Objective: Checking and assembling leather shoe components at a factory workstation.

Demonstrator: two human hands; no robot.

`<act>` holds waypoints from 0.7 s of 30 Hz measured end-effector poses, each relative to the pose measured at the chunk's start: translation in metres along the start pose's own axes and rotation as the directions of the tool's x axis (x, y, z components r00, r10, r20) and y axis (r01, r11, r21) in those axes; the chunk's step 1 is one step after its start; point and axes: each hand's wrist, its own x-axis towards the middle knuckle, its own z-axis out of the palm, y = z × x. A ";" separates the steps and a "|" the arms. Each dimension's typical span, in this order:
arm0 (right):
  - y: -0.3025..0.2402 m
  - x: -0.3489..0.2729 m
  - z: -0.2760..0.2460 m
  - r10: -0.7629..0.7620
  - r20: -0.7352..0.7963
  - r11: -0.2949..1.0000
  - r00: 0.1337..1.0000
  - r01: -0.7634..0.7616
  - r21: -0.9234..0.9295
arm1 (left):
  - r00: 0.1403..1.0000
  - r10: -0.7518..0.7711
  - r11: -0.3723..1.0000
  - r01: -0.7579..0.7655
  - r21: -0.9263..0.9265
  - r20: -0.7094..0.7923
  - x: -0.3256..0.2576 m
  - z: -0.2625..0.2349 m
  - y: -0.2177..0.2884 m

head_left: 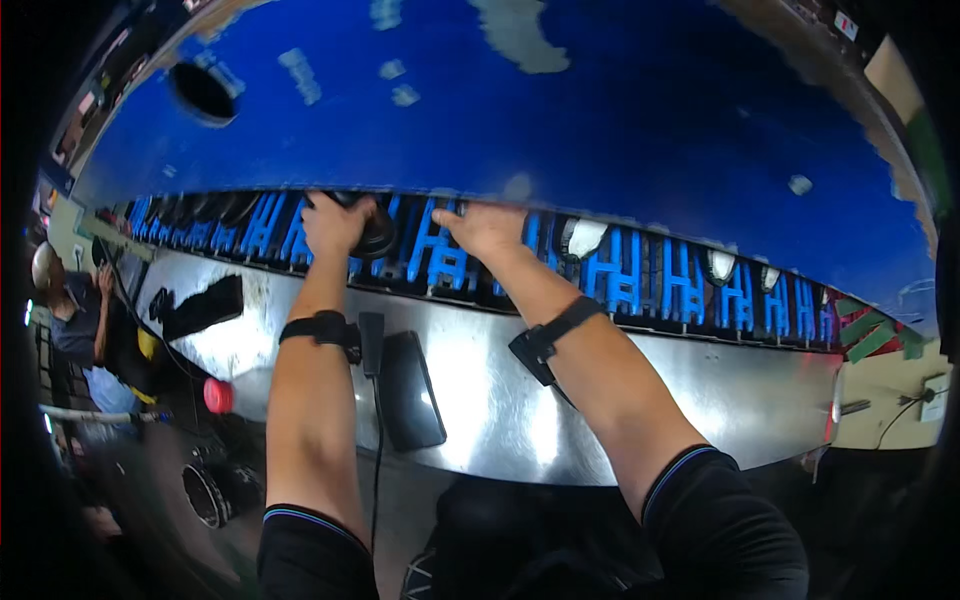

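Black round part [372, 232] sits on the blue conveyor racks [620, 275], far edge of steel bench [500, 400]; left hand [335, 225] grasps it, right hand [487, 228] rests flat, unclenched; placement appears incomplete.

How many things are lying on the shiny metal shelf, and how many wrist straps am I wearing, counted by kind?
Black flat devices on the metal shelf: 3
Black wrist straps: 2
Total: 5

Bright overhead light glares off the steel desk [520, 400]; beyond its ends, fisheye bending, dark corners, soft blur.
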 end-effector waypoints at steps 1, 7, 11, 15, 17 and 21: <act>-0.049 -0.025 0.002 -0.137 0.156 0.988 0.978 0.123 0.096 | 0.905 0.339 0.908 -0.242 0.342 -0.257 0.047 -0.017 -0.114; 0.066 -0.017 -0.050 -0.052 -0.017 0.997 0.998 0.051 -0.060 | 0.975 0.219 0.954 -0.221 -0.203 -0.031 -0.103 0.039 0.074; 0.098 -0.123 -0.097 -0.016 0.026 0.430 1.000 -0.016 0.903 | 0.854 0.505 0.714 -0.495 -0.495 -0.126 -0.225 0.021 0.080; 0.166 -0.289 -0.129 0.039 0.183 -0.282 0.982 -0.165 0.945 | 0.521 0.820 0.338 -0.775 -0.534 -0.237 -0.371 -0.048 0.126; 0.204 -0.362 -0.132 0.005 0.065 -0.192 0.998 -0.063 0.979 | 0.249 0.918 0.079 -0.878 -0.472 -0.309 -0.423 -0.093 0.164; 0.265 -0.460 -0.131 -0.026 0.024 0.118 0.999 -0.021 0.993 | -0.160 0.869 -0.322 -0.902 -0.287 -0.469 -0.491 -0.148 0.257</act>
